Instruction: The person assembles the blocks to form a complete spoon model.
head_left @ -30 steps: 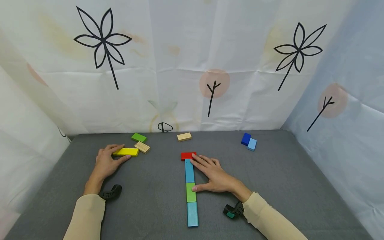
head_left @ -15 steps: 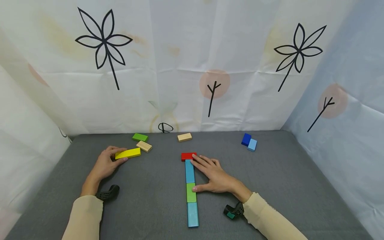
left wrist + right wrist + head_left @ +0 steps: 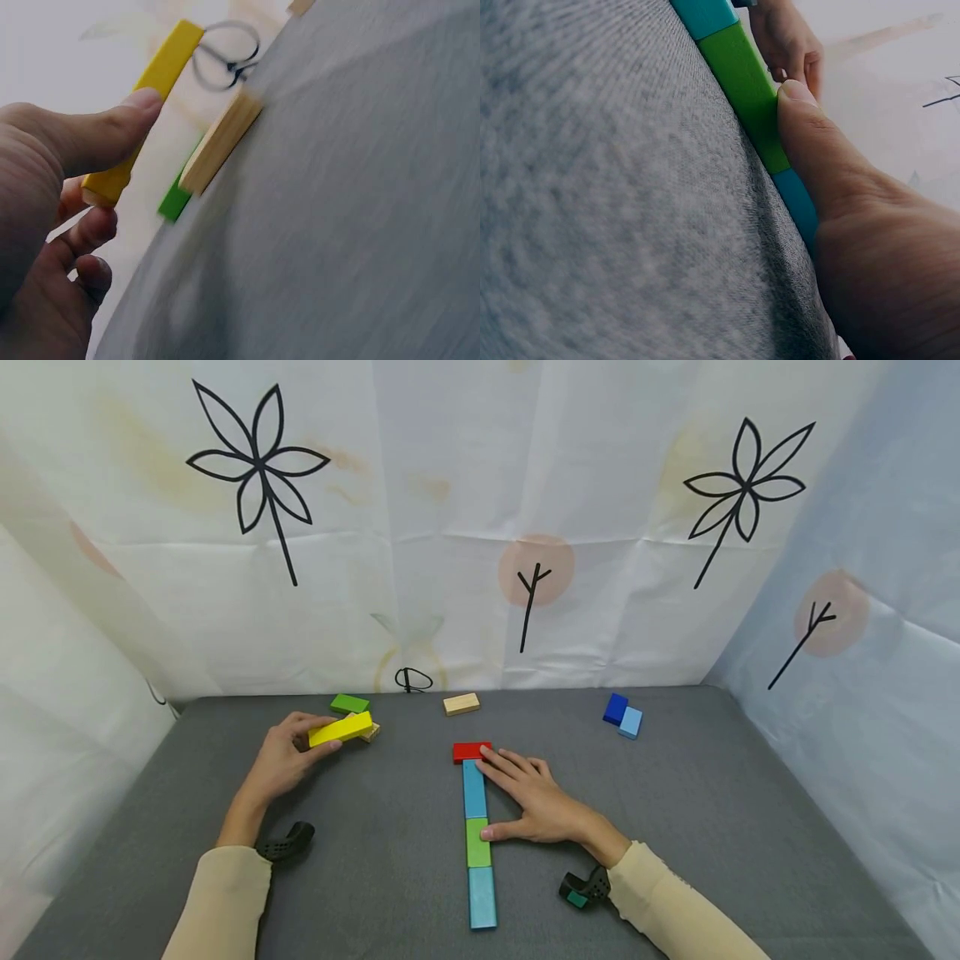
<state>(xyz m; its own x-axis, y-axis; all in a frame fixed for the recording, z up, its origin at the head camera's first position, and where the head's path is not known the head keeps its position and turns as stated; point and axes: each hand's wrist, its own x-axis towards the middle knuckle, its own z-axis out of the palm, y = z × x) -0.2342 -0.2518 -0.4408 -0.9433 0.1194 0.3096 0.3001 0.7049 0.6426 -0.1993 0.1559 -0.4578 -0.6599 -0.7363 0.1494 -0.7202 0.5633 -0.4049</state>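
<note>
Meanwhile the left hand (image 3: 281,760) gripped a yellow block (image 3: 341,728) between thumb and curled fingers, holding it lifted and tilted clear of the grey worktop (image 3: 375,827); the left wrist view showed the thumb pressed along the block's long side and the other fingers curled beneath it. Just beyond that hand's fingertips lay a plain wooden block (image 3: 370,732), partly hidden behind the yellow one, and a little farther off a green block (image 3: 349,703) sat near the back wall. The right hand (image 3: 536,797) lay flat and relaxed on the worktop, fingers straight, beside a line of blocks running away from the person: a light blue block (image 3: 482,897) nearest, then a bright green block (image 3: 477,842), then a teal block (image 3: 473,788). Its thumb touched the side of the bright green block, as the right wrist view confirmed, and its fingertips reached a red block (image 3: 470,751) set crosswise at the far end of the line. Beyond that hand rested another wooden block (image 3: 461,703), and well off to its right a dark blue block (image 3: 615,707) touched a pale blue block (image 3: 630,722).
</note>
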